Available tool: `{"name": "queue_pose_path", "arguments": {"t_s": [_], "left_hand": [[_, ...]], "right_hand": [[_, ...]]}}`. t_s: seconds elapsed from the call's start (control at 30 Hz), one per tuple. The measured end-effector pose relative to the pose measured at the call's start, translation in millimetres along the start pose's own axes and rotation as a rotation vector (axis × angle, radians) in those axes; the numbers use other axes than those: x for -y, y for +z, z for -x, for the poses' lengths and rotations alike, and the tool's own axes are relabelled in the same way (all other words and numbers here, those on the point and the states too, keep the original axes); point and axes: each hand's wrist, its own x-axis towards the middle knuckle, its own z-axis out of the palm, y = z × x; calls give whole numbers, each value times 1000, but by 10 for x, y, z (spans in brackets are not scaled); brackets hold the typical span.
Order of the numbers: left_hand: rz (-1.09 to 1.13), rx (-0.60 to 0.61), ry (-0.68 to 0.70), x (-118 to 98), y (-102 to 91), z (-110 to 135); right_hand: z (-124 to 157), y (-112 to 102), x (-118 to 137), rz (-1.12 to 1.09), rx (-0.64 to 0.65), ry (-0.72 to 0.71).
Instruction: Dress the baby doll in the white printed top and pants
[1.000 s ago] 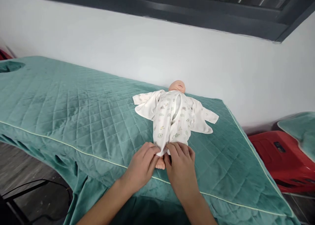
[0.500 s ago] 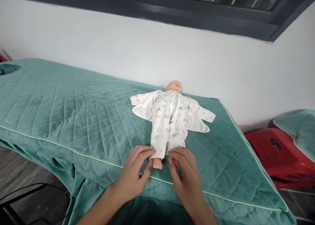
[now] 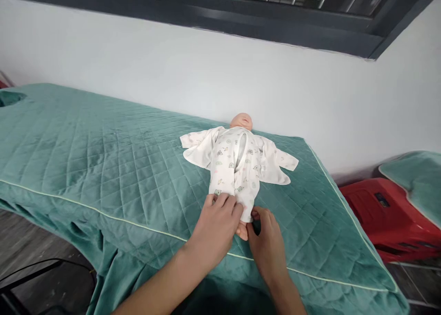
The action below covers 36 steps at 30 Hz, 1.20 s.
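A baby doll (image 3: 241,121) lies on its back on the green quilted cover (image 3: 144,177), its head towards the wall. It wears a white printed baby outfit (image 3: 225,161), whose sleeves and front flaps spread out to both sides. My left hand (image 3: 218,225) lies over the lower legs with its fingers curled on the cloth, hiding one foot. At the other leg's cuff, my right hand (image 3: 268,239) has its thumb and fingers bent around the hem's outer edge. One bare doll foot (image 3: 242,231) shows between my hands.
A white wall (image 3: 138,62) rises behind the bed, below a dark window frame (image 3: 258,23). To the right stands a red plastic chair (image 3: 382,214) with green cloth over it. A black metal frame (image 3: 31,273) is at the lower left.
My left hand has moved right and forward, from beside one cuff onto the legs. My right hand has shifted to the outer side of the other cuff, and that foot now shows.
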Motion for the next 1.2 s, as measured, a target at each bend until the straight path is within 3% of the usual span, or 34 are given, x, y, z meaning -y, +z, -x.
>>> {"name": "queue_pose_path", "arguments": {"t_s": [0.13,0.33,0.47,0.6,0.8,0.87,1.07,1.2], "left_hand": [[-1,-7,-8,-18,-12,0],[169,-124,-47,-41,20,4],[335,-233,-22,-57,63,28],[445,-345,-11,-94,99,84],[450,-330,-1,-102,139,144],[444,-330,7,-84,150,155],[461,-358,-26,-33,154,217],[404,-357,10,-27,177,281]], "right_hand": [[-5,-70,24,-98,-63,-122],[38,-296,220,-173,-132,-338],[35,-384,263,-144,-174,-338],[40,-308,149,-75,-190,-247],[135,-110,-3,-62,-21,-16],[173,-119,-4,-79,0,-40],[274,-321,10,-61,-98,-206],[353,-370,-32,-50,-63,-252]]}}
